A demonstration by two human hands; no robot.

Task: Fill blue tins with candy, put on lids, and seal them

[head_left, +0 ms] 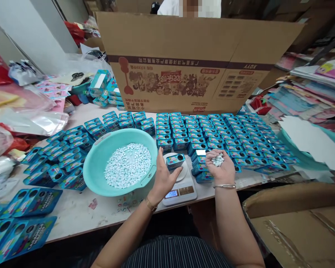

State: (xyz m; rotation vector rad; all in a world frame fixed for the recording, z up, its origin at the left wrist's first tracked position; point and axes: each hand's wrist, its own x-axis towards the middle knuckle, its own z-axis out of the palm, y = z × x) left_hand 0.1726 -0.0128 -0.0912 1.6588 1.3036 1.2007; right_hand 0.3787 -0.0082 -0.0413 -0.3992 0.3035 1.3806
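Note:
A small blue printed box (175, 161) with a dark round opening in its top is at the pan of a white digital scale (181, 197). My left hand (165, 174) is around this box, fingers along its left side and thumb at the lower right corner. Cupped palm up, my right hand (221, 163) holds a small heap of pale blue candies (218, 160) to the right of the scale. A turquoise basin (100, 186) stands left of my left hand, with many of the same candies (128, 165) spread over its bottom.
Rows of blue boxes (229, 136) cover the table behind the scale; more boxes (69, 154) stand left of the basin. A large cardboard carton (145, 37) blocks the back, with a person behind it. Another open carton (296, 230) is at lower right.

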